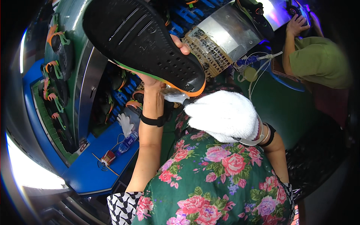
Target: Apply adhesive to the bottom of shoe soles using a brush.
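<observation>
Up in front of me, my left hand (150,79) grips a black shoe sole (146,37) with an orange and green edge. Its underside, with grooves and small holes, faces me, and some of my fingertips curl over the right edge. My right hand (223,117), in a white knit glove, is closed just below the sole's orange end. From its fingers a small tool with a pale, translucent tip (174,95) points left, close to the sole's edge; whether it touches cannot be told. The glove hides most of the tool.
Several dark shoe parts with orange and green straps (60,48) lie on the green conveyor at left. A blue ledge (90,172) holds a bottle (128,143) and a white glove (125,124). Taped cardboard (210,50) covers a metal panel. A co-worker in a green sleeve (318,60) handles a shoe at upper right.
</observation>
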A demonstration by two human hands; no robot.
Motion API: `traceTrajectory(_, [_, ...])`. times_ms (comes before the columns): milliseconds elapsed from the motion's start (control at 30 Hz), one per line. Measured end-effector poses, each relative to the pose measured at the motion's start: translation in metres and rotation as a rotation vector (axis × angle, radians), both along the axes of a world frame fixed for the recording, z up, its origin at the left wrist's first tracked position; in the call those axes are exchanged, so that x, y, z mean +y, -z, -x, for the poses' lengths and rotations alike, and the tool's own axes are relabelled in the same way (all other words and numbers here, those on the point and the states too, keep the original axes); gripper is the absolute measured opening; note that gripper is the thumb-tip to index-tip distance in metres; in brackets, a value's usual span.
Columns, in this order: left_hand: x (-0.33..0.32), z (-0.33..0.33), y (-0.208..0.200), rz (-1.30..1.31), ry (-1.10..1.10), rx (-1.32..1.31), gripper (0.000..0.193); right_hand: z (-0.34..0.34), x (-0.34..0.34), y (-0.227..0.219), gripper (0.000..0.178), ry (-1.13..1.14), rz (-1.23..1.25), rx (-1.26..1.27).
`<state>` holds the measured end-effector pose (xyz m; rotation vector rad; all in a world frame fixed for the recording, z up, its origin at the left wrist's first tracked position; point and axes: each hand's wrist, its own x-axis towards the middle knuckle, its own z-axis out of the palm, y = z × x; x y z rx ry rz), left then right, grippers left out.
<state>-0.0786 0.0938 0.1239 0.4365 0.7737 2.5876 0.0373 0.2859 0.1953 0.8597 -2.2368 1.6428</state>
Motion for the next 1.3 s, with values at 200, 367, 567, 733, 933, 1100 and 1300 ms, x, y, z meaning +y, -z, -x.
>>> traceTrajectory(200, [0.002, 0.002, 0.0, -0.033, -0.023, 0.043, 0.087, 0.005, 0.018, -0.002, 0.027, 0.032, -0.079, 0.004])
traceTrajectory(367, [0.0, 0.005, 0.002, -0.017, -0.009, 0.083, 0.083, 0.002, 0.021, 0.001, 0.028, 0.077, -0.112, -0.018])
traceTrajectory(567, [-0.001, 0.005, -0.004, 0.022, -0.004, 0.083, 0.075, 0.005, 0.012, -0.005, 0.025, 0.049, -0.032, -0.073])
traceTrajectory(733, [0.0, 0.003, -0.003, 0.001, -0.038, 0.062, 0.074, 0.014, 0.022, -0.013, 0.023, -0.012, 0.129, -0.207])
traceTrajectory(933, [-0.001, 0.011, -0.004, 0.067, 0.057, 0.121, 0.08, 0.008, 0.015, 0.006, 0.026, 0.067, -0.045, -0.069])
traceTrajectory(1100, [0.001, 0.011, 0.001, 0.019, 0.173, -0.035, 0.088, 0.015, 0.022, 0.003, 0.019, -0.169, 0.256, -0.304])
traceTrajectory(1300, [-0.005, 0.017, 0.013, 0.017, 0.255, -0.111, 0.106, 0.015, 0.017, 0.022, 0.027, -0.026, -0.074, 0.09])
